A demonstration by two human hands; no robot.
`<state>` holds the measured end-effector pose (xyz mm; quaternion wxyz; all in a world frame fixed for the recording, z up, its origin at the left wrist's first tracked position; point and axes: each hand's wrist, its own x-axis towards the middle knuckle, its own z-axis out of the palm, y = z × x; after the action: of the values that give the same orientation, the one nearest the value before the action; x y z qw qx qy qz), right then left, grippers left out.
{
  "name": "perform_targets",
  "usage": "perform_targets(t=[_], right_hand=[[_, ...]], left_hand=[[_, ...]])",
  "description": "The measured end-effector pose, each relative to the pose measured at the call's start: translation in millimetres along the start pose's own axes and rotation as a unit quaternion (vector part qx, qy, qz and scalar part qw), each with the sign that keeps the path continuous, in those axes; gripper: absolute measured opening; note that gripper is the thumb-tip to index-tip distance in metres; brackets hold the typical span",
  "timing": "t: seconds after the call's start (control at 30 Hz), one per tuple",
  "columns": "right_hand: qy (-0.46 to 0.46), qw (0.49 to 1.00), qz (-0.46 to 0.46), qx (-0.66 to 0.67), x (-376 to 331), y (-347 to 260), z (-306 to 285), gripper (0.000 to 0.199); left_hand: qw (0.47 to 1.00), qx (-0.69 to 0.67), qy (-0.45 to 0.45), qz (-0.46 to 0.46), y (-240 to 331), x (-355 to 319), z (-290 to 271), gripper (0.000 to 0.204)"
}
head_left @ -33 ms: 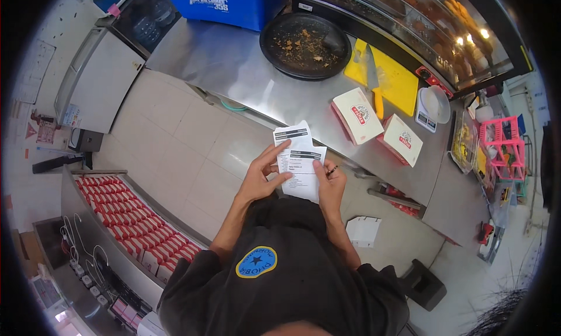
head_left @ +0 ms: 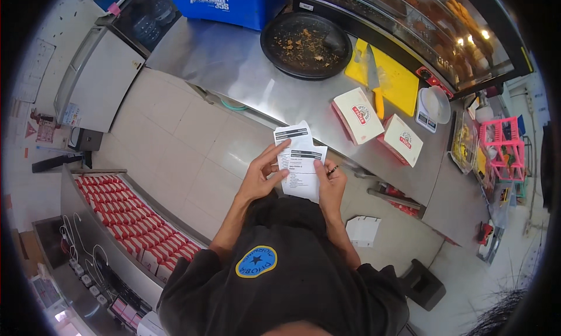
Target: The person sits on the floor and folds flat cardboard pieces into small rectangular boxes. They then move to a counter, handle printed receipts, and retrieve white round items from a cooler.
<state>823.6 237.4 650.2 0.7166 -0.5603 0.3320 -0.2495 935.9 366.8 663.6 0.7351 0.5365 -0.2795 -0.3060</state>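
Two printed paper receipts [head_left: 301,181] overlap in front of my body, one a little higher than the other. My left hand [head_left: 260,172] holds them along their left side, its index finger lying across the upper slip and its thumb by the lower one. On the right edge, my right hand [head_left: 331,184] pinches the lower receipt, thumb on top and the other fingers behind it. A dark ring shows on one right finger. Beyond the receipts, two red-and-white food boxes [head_left: 357,115] stand closed on the steel counter [head_left: 234,67].
A round black tray [head_left: 304,46] with crumbs and a yellow cutting board [head_left: 391,73] with a knife [head_left: 374,81] lie beside a lit display case [head_left: 421,26]. A kitchen scale [head_left: 428,111] is near the boxes. Rows of red-and-white boxes [head_left: 134,219] fill a bin at left.
My left thumb has shifted very slightly leftward on the receipts. Everything else looks the same.
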Motion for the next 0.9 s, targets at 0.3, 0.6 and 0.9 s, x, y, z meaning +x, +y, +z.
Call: perform_targets(t=[0.3, 0.6, 0.9], right_hand=[[0.023, 0.999, -0.019, 0.015, 6.0, 2.0, -3.1, 0.021], [-0.149, 0.987, 0.005, -0.053, 16.8, 7.2, 24.4, 0.017], [-0.328, 0.923, 0.162, -0.122, 15.1, 144.2, 7.5, 0.021]], left_hand=[[0.997, -0.067, -0.021, -0.013, -2.3, 2.9, -14.4, 0.056], [0.997, 0.02, 0.066, 0.017, -13.5, -29.4, -22.5, 0.049], [0.795, -0.103, 0.589, -0.097, -120.3, -226.1, -51.7, 0.048]])
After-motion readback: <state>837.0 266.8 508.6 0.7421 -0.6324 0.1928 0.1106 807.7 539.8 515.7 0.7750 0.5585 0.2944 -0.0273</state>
